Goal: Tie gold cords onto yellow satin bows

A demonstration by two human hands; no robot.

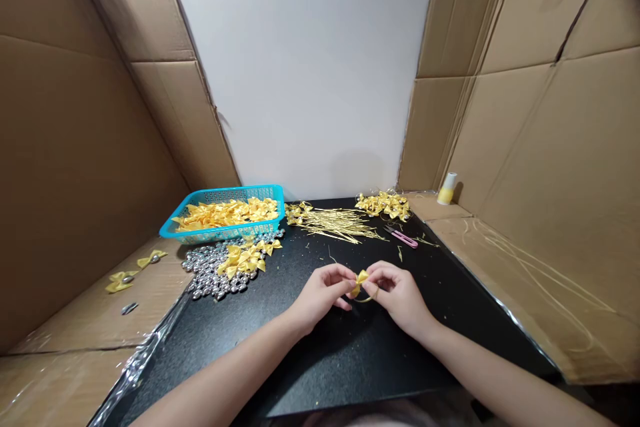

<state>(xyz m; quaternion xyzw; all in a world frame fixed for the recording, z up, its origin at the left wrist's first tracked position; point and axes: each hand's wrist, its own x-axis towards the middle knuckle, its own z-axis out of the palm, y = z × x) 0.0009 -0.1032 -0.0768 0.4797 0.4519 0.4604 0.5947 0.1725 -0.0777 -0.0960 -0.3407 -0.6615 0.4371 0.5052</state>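
Observation:
Over the middle of the black table, my left hand (pixel 326 292) and my right hand (pixel 399 295) pinch a small yellow ribbon bow (pixel 361 278) between them. The left fingertips press its left side, the right fingertips its right side. A thin golden strand (pixel 364 299) curves below the bow between the two hands. Fingers cover part of the bow, so how the strand meets it is hidden. Behind the hands lies a heap of golden twist ties (pixel 340 223). Pink thread snips (pixel 403 237) rest behind my right hand.
A blue basket (pixel 173 232) of yellow bows stands at the back left. Silver beads (pixel 203 267) with loose bows (pixel 245 257) lie before it. A pile of beaded bows (pixel 384 205) sits at the back right. A thread spool (pixel 447 188) stands on cardboard; cardboard walls (pixel 550 147) flank the table.

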